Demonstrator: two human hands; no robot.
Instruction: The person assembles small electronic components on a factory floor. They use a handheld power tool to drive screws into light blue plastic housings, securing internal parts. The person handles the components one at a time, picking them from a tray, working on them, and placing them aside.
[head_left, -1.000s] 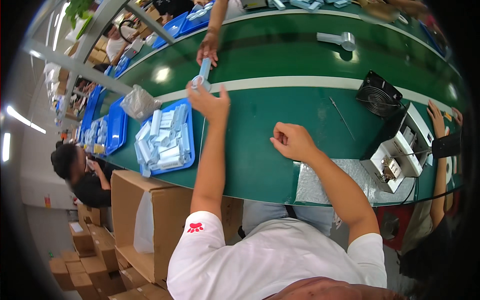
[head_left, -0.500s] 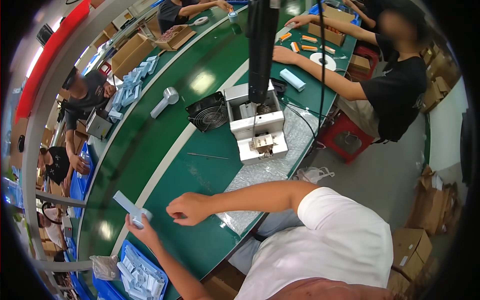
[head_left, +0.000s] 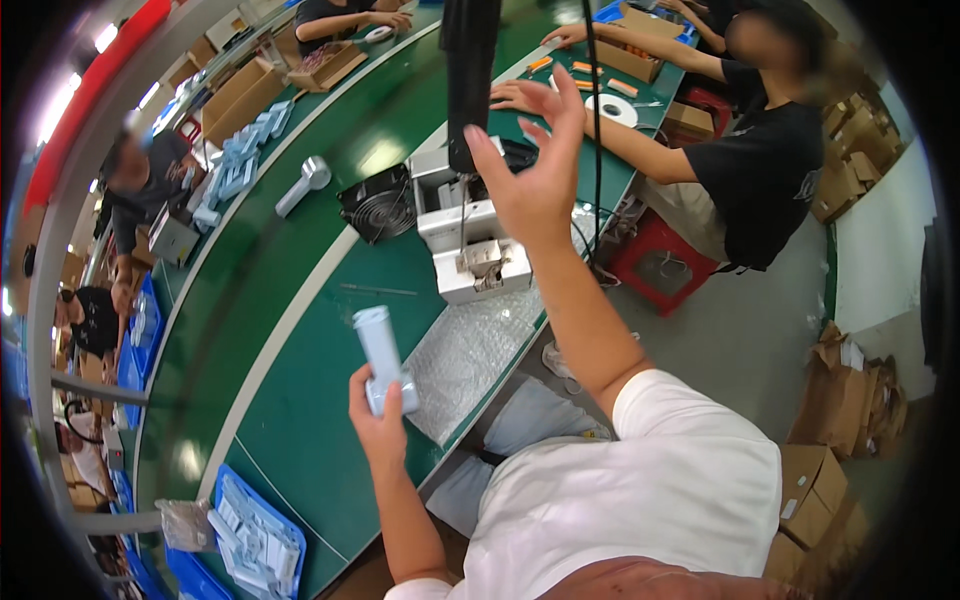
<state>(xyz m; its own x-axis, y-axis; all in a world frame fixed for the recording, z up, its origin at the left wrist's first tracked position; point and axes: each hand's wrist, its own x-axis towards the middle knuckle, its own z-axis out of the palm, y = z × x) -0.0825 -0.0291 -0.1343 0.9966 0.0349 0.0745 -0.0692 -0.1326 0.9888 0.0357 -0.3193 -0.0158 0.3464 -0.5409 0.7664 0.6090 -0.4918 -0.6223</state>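
device [head_left: 382,358] in left grip [head_left: 381,428], handle [head_left: 374,328] pointing away, tilted slightly left

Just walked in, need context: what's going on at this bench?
A person in a white shirt holds a light-blue part in the left grip, over the green bench. The right grip is raised, open and seemingly empty, and appears in front of the white machine. More light-blue pieces lie in a blue tray at lower left, and a round-headed part lies on the green belt.
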